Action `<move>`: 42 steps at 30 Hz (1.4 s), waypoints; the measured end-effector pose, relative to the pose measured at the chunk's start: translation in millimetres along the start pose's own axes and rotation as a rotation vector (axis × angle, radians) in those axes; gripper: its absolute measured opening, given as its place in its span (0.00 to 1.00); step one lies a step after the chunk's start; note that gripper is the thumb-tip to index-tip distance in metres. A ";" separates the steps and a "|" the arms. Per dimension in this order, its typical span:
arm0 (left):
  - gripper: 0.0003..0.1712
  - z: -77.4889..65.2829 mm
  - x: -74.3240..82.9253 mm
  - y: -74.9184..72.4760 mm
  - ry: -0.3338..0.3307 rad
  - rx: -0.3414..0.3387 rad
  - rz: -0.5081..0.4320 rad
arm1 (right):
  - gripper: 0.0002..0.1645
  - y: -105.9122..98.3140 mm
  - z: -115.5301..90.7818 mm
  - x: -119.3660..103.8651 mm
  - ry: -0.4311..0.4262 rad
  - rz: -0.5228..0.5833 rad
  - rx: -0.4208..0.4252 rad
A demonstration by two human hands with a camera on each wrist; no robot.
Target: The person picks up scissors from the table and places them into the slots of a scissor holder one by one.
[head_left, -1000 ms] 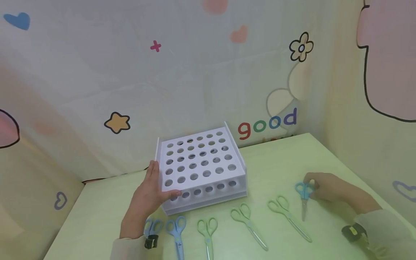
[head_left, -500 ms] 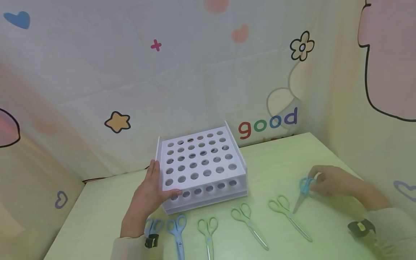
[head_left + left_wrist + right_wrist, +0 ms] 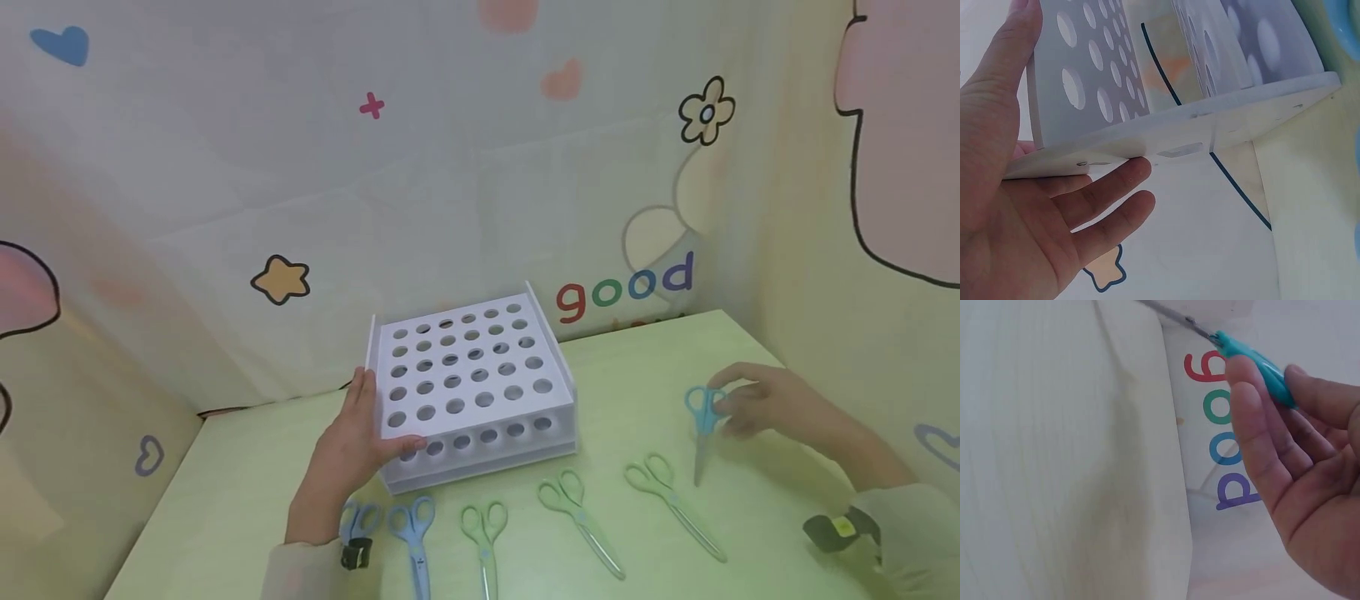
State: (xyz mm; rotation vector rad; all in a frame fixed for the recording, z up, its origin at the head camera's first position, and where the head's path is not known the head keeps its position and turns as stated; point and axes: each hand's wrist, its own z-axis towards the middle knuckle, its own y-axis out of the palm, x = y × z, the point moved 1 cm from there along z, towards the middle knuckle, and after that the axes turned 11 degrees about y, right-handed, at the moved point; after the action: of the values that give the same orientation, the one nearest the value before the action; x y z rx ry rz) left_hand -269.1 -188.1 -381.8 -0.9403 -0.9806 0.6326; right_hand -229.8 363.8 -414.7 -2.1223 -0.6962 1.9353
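Note:
A white rack (image 3: 465,429) with rows of round holes stands on the table towards the back. My left hand (image 3: 348,446) grips its left side, thumb over the front edge and fingers against the outer face of the side panel (image 3: 1179,134). Off to the right, my right hand (image 3: 776,404) pinches a small pair of turquoise scissors (image 3: 705,422) by the handle loops. In the right wrist view the turquoise handle (image 3: 1257,362) sits between thumb and fingertips. The scissors' closed blades point down towards the table.
Along the front lie three green scissors (image 3: 672,497), spread from the middle to the right, blades towards me. Beside them are blue scissors (image 3: 417,547) and a second blue pair (image 3: 367,518) partly behind my left wrist. A patterned cloth wall (image 3: 450,192) rises behind the pale table (image 3: 247,475).
My right hand has lifted the turquoise scissors a little and moved them farther back; their blades swung left, then back to hanging down. My left hand keeps its grip on the rack.

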 end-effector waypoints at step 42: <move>0.73 -0.5 8.7 -2.7 -0.022 0.060 -0.076 | 0.09 63.5 11.2 -144.6 -0.543 0.448 0.210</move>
State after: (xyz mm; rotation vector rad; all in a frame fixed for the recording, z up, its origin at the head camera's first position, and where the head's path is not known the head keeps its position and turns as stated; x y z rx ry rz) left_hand -264.8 -182.6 -375.9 -0.8414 -1.0064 0.6063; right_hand -232.9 240.4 -315.5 -1.7333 -0.0653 2.7262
